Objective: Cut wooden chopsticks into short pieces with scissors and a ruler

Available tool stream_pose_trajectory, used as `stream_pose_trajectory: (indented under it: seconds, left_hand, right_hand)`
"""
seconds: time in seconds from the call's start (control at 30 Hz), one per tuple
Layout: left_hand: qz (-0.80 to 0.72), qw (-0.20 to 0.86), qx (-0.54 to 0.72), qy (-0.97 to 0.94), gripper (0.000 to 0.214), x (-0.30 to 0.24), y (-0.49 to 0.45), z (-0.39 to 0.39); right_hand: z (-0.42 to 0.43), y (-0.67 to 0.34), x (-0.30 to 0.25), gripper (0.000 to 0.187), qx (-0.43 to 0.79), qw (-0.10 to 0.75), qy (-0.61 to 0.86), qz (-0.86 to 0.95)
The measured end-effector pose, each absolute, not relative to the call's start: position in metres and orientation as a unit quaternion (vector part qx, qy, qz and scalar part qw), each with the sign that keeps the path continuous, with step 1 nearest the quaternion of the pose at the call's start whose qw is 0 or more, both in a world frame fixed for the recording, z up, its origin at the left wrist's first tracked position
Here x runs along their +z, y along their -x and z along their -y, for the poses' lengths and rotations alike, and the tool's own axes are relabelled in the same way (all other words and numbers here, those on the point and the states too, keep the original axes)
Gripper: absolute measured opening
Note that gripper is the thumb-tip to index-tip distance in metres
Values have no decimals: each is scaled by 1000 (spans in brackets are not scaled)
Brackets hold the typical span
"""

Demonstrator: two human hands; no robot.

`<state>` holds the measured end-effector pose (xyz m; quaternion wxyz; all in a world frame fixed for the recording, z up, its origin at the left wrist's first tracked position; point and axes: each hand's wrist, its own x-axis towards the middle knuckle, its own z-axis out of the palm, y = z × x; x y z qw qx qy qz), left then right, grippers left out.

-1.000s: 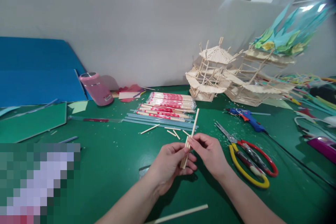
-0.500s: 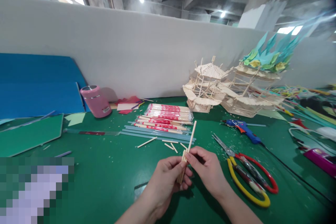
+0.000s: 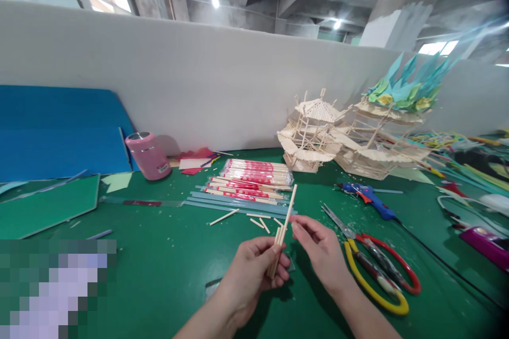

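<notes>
My left hand (image 3: 254, 270) is closed around a small bundle of short wooden sticks (image 3: 277, 254), thumb pressed on the near side. One longer, pale wooden stick (image 3: 291, 204) stands up out of the bundle, leaning slightly right. Just right of this stick is my right hand (image 3: 318, 246), its thumb and index finger slightly apart with nothing seen between them. Whether the index tip still touches the stick is hard to tell. Several cut stick pieces (image 3: 256, 222) lie on the green table beyond my hands.
Behind are wrapped stick packs (image 3: 254, 172) and blue strips (image 3: 238, 203). Scissors (image 3: 369, 254) and a blue glue gun (image 3: 368, 196) lie at right. Stick-built pavilion models (image 3: 312, 137) stand at the back. A pink flask (image 3: 149, 156) and blue board (image 3: 59, 137) are at left.
My right thumb and fingers have come off the stick bundle and shifted a little to the right. My left hand keeps its hold on the sticks.
</notes>
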<state>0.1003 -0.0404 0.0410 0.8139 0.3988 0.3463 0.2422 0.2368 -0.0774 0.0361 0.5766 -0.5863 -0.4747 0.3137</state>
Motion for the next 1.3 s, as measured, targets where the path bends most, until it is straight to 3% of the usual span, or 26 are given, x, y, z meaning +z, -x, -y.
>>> stream_pose_trajectory:
  seconds: [0.2, 0.53, 0.8, 0.93, 1.03, 1.3]
  left_hand:
    - [-344, 818, 234, -397, 20, 44, -100, 39]
    - [-358, 814, 232, -394, 23, 50, -98, 36]
    - [-359, 812, 179, -423, 23, 57, -100, 45]
    - [-388, 784, 159, -459, 24, 64, -87, 42]
    - [-415, 762, 153, -472, 24, 69, -75, 36]
    - [-423, 774, 141, -449, 25, 74, -61, 32]
  right_hand:
    - [82, -255, 47, 29, 254, 561, 638, 462]
    - [168, -344, 19, 36, 135, 379, 788, 466]
    - [151, -304, 54, 27, 131, 393, 746, 521]
    - [154, -317, 49, 27, 95, 308, 775, 543]
    - [173, -347, 24, 38, 40, 208, 809, 548]
    - [182, -371, 9, 51, 104, 104, 838, 525]
